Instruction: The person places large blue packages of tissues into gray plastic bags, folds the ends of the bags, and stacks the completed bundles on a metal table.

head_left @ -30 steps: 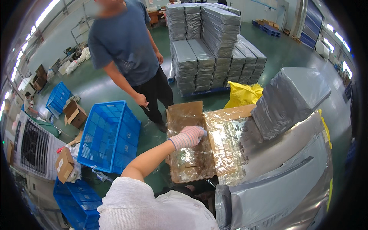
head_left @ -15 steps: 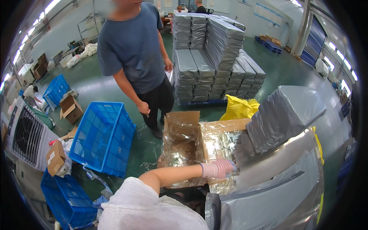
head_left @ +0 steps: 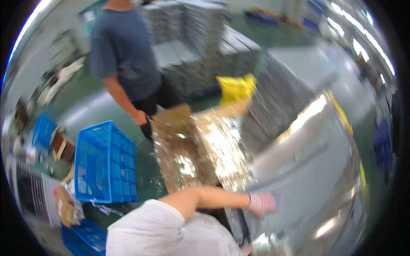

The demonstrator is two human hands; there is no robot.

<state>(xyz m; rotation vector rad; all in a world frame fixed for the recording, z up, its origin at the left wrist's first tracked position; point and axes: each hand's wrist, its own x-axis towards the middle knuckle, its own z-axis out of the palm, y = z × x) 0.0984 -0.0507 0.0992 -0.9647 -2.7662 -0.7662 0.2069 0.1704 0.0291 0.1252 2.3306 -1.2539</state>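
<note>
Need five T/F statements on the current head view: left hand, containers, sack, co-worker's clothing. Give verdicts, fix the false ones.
1. The left hand wears a pinkish glove. True.
2. The large blue plastic crate stands left of the open cardboard box. True.
3. The left hand is inside the open cardboard box. False: it is at the grey plastic sheeting; whether it presses on it is too blurred to tell.
4. The yellow sack is farther from the wearer than the left hand. True.
5. The co-worker's T-shirt is white. False: the co-worker's T-shirt is dark blue.
</note>
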